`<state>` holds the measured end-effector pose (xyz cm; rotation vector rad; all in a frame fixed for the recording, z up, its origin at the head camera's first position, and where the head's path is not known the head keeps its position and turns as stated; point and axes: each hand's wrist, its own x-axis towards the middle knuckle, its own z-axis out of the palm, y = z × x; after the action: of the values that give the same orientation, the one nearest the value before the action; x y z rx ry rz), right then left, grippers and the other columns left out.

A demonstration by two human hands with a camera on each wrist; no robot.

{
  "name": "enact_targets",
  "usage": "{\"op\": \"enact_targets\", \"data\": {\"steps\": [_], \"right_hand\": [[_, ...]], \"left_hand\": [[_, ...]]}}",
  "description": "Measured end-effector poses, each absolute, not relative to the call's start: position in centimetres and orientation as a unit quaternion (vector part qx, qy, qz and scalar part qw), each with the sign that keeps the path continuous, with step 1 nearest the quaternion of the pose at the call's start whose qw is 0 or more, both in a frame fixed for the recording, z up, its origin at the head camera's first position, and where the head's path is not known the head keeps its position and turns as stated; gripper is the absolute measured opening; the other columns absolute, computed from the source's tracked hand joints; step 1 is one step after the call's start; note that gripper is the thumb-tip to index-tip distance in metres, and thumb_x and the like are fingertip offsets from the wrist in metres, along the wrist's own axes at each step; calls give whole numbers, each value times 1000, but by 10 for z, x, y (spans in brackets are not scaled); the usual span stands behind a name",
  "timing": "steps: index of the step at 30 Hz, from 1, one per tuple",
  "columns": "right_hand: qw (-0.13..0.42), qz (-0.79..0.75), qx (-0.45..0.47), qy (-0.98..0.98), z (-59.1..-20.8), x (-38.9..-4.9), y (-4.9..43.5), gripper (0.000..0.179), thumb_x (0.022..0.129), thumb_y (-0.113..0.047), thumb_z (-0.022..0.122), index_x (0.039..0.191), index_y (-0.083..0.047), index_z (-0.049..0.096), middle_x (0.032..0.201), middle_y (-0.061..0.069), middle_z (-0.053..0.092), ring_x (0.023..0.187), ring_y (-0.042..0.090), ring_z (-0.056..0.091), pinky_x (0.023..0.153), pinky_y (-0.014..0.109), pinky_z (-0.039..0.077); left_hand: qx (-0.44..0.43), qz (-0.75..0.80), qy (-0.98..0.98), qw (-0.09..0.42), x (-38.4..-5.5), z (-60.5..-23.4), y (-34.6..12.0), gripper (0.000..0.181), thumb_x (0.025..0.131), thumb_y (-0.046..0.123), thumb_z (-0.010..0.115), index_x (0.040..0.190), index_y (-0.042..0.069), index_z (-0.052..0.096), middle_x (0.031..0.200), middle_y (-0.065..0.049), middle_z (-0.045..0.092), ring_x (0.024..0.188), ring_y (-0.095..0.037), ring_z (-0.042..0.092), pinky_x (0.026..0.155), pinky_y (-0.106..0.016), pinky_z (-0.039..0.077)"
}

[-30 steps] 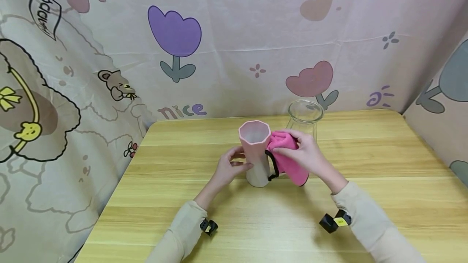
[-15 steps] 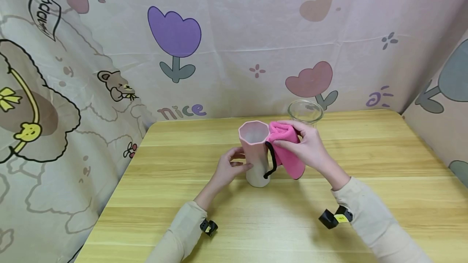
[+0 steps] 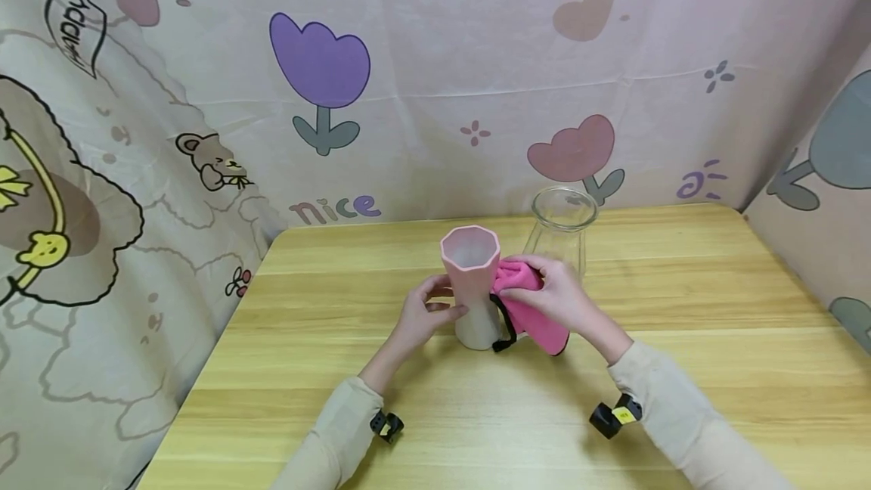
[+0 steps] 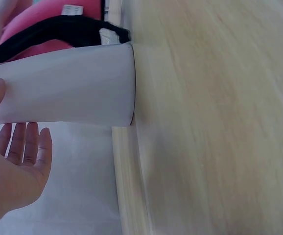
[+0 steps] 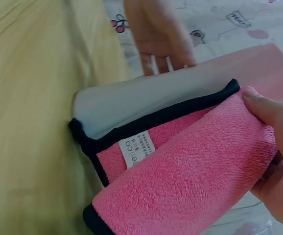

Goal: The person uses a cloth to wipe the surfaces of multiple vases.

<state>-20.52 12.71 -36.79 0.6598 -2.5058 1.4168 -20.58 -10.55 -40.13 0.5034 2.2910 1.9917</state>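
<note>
A tall faceted vase [image 3: 476,305], pink at the rim and fading to white at the base, stands upright on the wooden table. My left hand [image 3: 422,316] holds it from the left, thumb on the near side and fingertips on the far side. A bright pink towel [image 5: 185,166] with black edging and a white label hangs folded in my right hand [image 3: 554,293], pinched between thumb and fingers. The towel lies against the vase's right side, and its lower corner hangs close to the tabletop. In the left wrist view, the vase [image 4: 78,85] partly hides the towel.
A clear glass vase [image 3: 565,221] with a wide rim stands behind my right hand, partly covered by it. The wooden table [image 3: 306,339] reaches back to a printed cloth backdrop [image 3: 422,150]. Another patterned cloth hangs along the left side.
My right hand slid the towel up along the vase's side, then down again, lower than at first. The left hand and the pink vase stay in place; the head view shifted slightly.
</note>
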Motion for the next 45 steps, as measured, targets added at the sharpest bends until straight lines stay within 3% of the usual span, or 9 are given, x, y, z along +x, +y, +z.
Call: {"op": "enact_targets", "data": {"steps": [7,12,19,31,39,45], "right_hand": [[72,441,247,-860,-383,-206,127,41,73,-24,75,109,-7,63,100,6,66,89,16,60,76,29,51],[39,414,253,-873,-390,-206,125,38,75,-19,74,108,-5,62,96,5,66,80,12,59,69,26,51],[18,350,263,-899,-398,-209,122,35,73,-19,75,103,-4,64,85,2,64,68,8,53,58,21,46],[6,310,289,-906,-411,-210,120,28,72,-20,75,95,-7,65,72,-8,57,62,5,48,55,20,41],[1,348,284,-894,-401,-210,123,33,75,-18,74,102,-3,64,83,-1,63,68,6,53,59,20,46],[13,417,272,-867,-389,-208,127,36,76,-20,73,107,-5,63,92,3,65,77,10,57,65,24,50]], "left_hand": [[164,644,746,40,-199,-388,-104,44,75,-4,68,116,-8,52,114,-22,55,103,-33,52,89,-47,46],[164,646,745,40,-199,-388,-104,44,74,-5,68,115,-8,53,114,-22,56,103,-34,51,89,-48,46],[164,638,752,37,-198,-388,-104,44,75,-4,68,116,-8,53,113,-21,56,102,-31,53,87,-43,48],[161,639,752,27,-212,-414,-107,45,74,0,71,116,0,56,113,-14,58,100,-24,54,83,-34,50],[161,641,751,25,-212,-415,-108,45,74,1,72,115,-1,55,111,-14,58,99,-24,55,83,-34,51],[164,646,745,32,-204,-399,-106,44,74,-4,69,115,-6,53,112,-20,57,101,-31,53,86,-43,49]]}}
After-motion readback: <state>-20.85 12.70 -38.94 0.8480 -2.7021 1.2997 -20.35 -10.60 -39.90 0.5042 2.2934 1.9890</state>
